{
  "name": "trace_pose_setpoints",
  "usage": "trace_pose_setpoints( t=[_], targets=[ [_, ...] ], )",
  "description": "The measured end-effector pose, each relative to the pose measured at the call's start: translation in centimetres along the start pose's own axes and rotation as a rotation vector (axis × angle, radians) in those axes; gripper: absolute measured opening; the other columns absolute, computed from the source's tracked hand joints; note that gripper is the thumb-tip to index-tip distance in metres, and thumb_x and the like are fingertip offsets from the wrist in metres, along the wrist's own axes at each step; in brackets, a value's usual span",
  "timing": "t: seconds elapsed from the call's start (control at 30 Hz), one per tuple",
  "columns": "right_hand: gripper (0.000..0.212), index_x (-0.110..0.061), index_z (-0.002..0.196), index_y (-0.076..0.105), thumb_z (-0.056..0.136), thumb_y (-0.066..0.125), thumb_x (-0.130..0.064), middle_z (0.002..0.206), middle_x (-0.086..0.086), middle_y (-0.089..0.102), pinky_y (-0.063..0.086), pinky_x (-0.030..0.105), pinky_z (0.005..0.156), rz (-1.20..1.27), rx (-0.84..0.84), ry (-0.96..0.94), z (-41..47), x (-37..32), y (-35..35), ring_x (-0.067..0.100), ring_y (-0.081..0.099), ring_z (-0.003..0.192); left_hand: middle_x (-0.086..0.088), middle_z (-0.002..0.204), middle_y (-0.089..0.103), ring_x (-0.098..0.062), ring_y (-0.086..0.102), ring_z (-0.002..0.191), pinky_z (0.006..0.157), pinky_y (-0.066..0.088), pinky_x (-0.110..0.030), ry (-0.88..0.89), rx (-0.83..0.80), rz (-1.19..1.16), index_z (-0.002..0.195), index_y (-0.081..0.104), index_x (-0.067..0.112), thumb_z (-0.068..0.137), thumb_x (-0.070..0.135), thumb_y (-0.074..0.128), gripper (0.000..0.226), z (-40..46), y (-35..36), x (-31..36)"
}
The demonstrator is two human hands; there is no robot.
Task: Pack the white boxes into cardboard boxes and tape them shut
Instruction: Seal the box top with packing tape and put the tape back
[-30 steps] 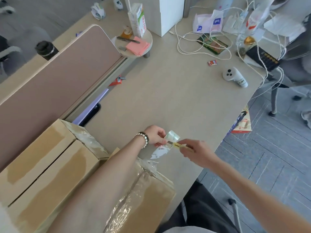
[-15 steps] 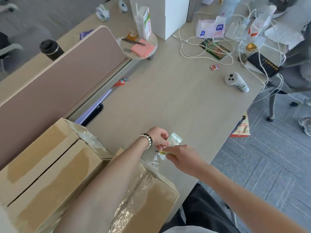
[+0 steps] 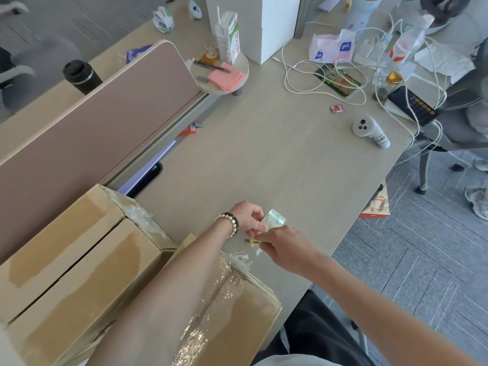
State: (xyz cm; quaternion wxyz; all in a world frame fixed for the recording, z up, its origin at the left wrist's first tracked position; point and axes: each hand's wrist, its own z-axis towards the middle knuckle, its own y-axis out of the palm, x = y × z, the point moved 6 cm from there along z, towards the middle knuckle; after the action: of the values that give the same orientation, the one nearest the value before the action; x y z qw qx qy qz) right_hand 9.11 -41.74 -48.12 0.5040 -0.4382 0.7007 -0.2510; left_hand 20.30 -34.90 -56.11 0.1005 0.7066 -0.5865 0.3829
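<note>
Closest to you, under your left forearm, sits the cardboard box [image 3: 232, 320] you are sealing, its top seam covered with wrinkled clear tape [image 3: 211, 313] that runs off the far edge and up toward your hands. Your left hand [image 3: 248, 217] is curled around the tape roll [image 3: 274, 220], pinching it with the fingers so the strip stays taut. Your right hand [image 3: 285, 247], just on your side of the roll and nearly touching the left, is closed around a small yellow cutter [image 3: 254, 242] whose tip pokes out toward the strip. By the look of it you are at the cutting step: this box is taped and the strip needs severing from the roll. The next move calls for keeping tension with your left hand while drawing the blade across the tape close to the box edge, then pressing the loose tail down over the side. To the left of your left arm lies a second cardboard box [image 3: 68, 260], its flaps closed and already glossy with tape along the seam. Beyond your hands the desk [image 3: 264, 159] carries a white controller [image 3: 368, 130] and tangled cables [image 3: 317, 83]. No white boxes are visible outside the cartons, so whether any remain to be packed cannot be told
</note>
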Motion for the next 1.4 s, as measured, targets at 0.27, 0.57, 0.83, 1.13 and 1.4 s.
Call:
trace_pose_setpoints(
  t=[0.27,0.57,0.83,1.13,1.4],
  targets=[
    [0.036,-0.032,0.137,0.056,0.104,0.045,-0.026,0.117,-0.002,0.068,0.048,0.035,0.08,0.024,-0.019,0.007,0.5,-0.6,0.8,0.025,0.062,0.107,0.003,0.069,0.067,-0.006,0.061,0.05,0.049,0.051,-0.02,-0.009,0.024,0.032,0.083,0.066,0.014,0.083,0.009,0.079,0.014,-0.1,0.0,0.0],
    [0.035,-0.035,0.135,0.059,0.104,0.046,-0.026,0.108,0.001,0.069,0.042,0.032,0.074,0.049,-0.01,0.006,-0.7,0.5,0.3,0.024,0.061,0.1,-0.002,0.063,0.066,-0.009,0.062,0.044,0.05,0.054,-0.023,-0.019,-0.007,-0.034,0.081,0.062,0.01,0.085,0.003,0.076,0.016,-0.7,0.3,0.0],
    [0.035,-0.033,0.136,0.056,0.103,0.046,-0.024,0.115,-0.002,0.068,0.05,0.036,0.079,0.076,-0.029,-0.006,0.5,-0.4,1.7,0.025,0.063,0.104,0.003,0.071,0.069,-0.012,0.065,0.061,0.059,0.056,-0.023,-0.007,0.052,0.049,0.076,0.063,0.023,0.082,0.013,0.081,0.021,-0.4,0.1,-0.4],
    [0.033,-0.028,0.133,0.06,0.104,0.046,-0.024,0.116,0.0,0.068,0.046,0.033,0.081,0.043,-0.044,-0.015,0.7,-0.5,1.4,0.024,0.061,0.109,0.0,0.076,0.069,-0.016,0.065,0.065,0.069,0.061,-0.031,-0.01,0.056,0.052,0.078,0.064,0.022,0.083,0.014,0.08,0.019,-0.1,0.2,-0.8],
    [0.036,-0.037,0.132,0.06,0.102,0.045,-0.024,0.108,0.0,0.069,0.053,0.039,0.081,0.011,-0.122,0.005,0.9,0.2,0.2,0.024,0.063,0.1,-0.008,0.075,0.069,-0.02,0.064,0.058,0.06,0.061,-0.031,-0.006,0.054,0.036,0.081,0.065,0.016,0.085,0.005,0.074,0.014,-0.1,0.4,-0.7]
  ],
)
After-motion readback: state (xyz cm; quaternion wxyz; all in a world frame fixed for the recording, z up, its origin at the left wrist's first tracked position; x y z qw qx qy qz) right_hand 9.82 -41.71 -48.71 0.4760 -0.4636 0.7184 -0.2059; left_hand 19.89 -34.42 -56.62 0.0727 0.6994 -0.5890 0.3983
